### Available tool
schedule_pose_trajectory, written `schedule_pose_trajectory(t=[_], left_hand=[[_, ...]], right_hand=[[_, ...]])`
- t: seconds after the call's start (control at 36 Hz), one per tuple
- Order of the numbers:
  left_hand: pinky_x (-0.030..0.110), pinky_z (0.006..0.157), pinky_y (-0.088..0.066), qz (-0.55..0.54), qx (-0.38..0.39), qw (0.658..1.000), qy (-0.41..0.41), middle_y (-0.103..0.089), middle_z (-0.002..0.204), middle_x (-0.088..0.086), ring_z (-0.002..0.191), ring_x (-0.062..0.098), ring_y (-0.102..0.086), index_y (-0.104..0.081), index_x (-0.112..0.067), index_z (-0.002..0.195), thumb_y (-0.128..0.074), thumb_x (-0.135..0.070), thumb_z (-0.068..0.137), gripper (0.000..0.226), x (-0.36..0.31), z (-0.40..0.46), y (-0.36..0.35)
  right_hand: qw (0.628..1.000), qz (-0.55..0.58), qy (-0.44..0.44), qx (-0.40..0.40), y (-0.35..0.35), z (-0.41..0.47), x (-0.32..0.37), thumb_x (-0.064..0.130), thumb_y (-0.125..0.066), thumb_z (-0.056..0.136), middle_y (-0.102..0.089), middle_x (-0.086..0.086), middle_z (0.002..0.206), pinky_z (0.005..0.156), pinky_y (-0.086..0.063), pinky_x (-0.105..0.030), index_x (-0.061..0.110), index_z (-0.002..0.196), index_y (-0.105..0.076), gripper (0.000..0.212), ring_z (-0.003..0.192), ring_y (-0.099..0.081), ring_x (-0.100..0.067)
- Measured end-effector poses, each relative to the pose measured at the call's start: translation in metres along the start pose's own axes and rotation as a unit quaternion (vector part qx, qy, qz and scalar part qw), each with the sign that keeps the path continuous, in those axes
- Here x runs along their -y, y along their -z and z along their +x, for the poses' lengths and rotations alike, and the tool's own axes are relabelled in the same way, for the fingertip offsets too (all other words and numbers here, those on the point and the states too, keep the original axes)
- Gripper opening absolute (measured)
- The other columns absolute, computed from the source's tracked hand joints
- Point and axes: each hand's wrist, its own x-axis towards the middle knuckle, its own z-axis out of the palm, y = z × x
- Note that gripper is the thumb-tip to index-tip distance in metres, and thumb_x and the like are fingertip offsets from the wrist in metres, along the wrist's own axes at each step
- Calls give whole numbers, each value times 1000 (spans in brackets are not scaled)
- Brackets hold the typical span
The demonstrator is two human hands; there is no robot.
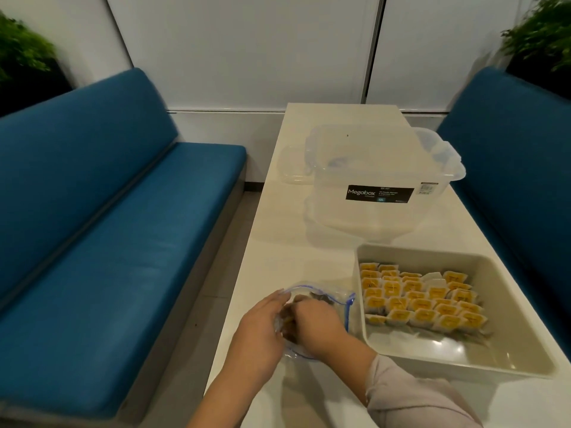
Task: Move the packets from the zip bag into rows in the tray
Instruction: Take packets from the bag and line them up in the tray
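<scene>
The zip bag (324, 299) is being held by the left hand (262, 325) while the right hand (318, 327), grip unclear, is being reached inside beside the tray (509, 344) of yellow packets (423, 299).

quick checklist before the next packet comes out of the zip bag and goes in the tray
1. Zip bag mouth open: ok, right hand reaches inside.
2. Left hand steadies the bag: ok.
3. Packet held in right hand: cannot tell, fingers hidden.
4. Free room in tray: ok, near end bare.
5. Packets in rows: ok, roughly even.
6. Path from bag to tray clear: ok, they lie side by side.
</scene>
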Motion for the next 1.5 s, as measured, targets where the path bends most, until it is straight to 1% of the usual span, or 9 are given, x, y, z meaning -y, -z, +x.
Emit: schedule_pose_trajectory(t=[0.22,0.42,0.53,0.64,0.72,0.83,1.0,1.31,1.5], left_hand=[[4,99,-22,22,10,1000,1,-41,142,-18,130,-3,-37,-47,-31,136,-50,10,79,71,0,5,2],[4,100,-18,38,33,999,-10,-32,150,-12,135,2,-32,-46,-29,136,-62,-7,84,59,-8,8,10],[14,101,-26,26,43,999,-2,-28,151,-14,136,6,-32,-52,-35,129,-79,-26,73,62,-17,7,17],[16,96,-31,-34,1,999,-10,-40,135,-22,127,3,-38,-62,-40,110,-81,-34,69,45,-34,6,27],[4,81,-33,-76,-28,996,-37,-52,115,-27,107,-9,-49,-61,-46,92,-79,-33,71,30,-47,6,32],[4,72,-43,-112,-29,993,-38,-63,96,-21,89,-9,-57,-61,-45,91,-85,-26,63,42,-55,6,28],[6,67,-46,-159,-41,986,-6,-70,80,-21,79,-4,-64,-66,-37,86,-72,-15,81,23,-53,8,21],[9,60,-44,-137,-66,988,28,-70,72,-17,68,-4,-63,-70,-31,81,-65,-32,86,7,-55,12,19],[28,62,-51,-186,-80,978,48,-69,63,-5,65,15,-66,-66,-19,66,-71,-33,81,21,-60,12,20]], right_hand=[[990,104,-96,19,11,5,-9,23,-59,89,-65,-3,119,91,-49,-30,26,120,-61,32,105,-61,-24],[965,224,-98,-97,31,-20,-19,28,-73,75,-58,11,69,54,-35,-15,29,88,-65,15,68,-54,-8],[913,378,-124,-95,44,-23,-27,27,-84,68,-62,4,68,52,-44,-25,25,75,-58,27,56,-55,-10],[814,562,-121,-87,58,-30,-31,14,-80,74,-61,-1,56,37,-35,-18,11,76,-51,29,35,-43,-7],[793,590,-115,-94,64,-31,-31,17,-78,76,-60,-1,55,36,-31,-18,9,78,-52,27,33,-38,-10],[781,606,-120,-88,69,-30,-28,24,-76,78,-65,-3,58,36,-30,-19,8,83,-53,29,35,-38,-11],[794,591,-112,-82,67,-28,-26,32,-72,82,-63,-3,56,36,-30,-18,11,80,-54,28,33,-39,-12],[851,506,-108,-85,66,-29,-30,34,-50,97,-74,-12,80,36,-37,-22,15,80,-53,25,30,-44,-6],[869,448,-80,-196,72,-27,-36,30,-64,89,-61,7,70,65,-43,-23,18,75,-62,18,66,-53,-6]])
